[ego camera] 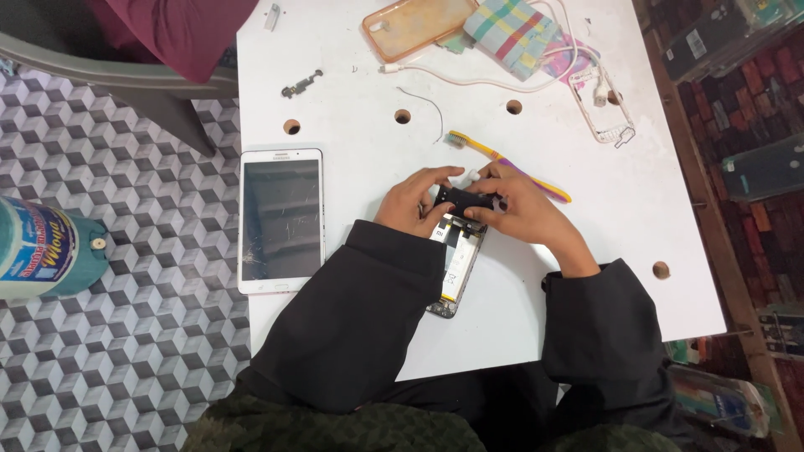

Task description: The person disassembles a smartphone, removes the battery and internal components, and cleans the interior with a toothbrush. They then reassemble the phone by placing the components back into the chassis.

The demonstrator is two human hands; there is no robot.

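Black part (pixel 466 199) sits pinched between both hands, left hand (pixel 412 201) and right hand (pixel 519 211) each closed on an end, right above the opened phone (pixel 454 266). Toothbrush (pixel 511 163) lies just beyond the right hand; tablet (pixel 280 219) left of the left.

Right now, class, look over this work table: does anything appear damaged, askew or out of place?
Yes. The white tablet at the table's left edge has scratches or cracks across its dark screen. The opened phone lies with its insides bared under the left hand and right hand, which hold a small black part.
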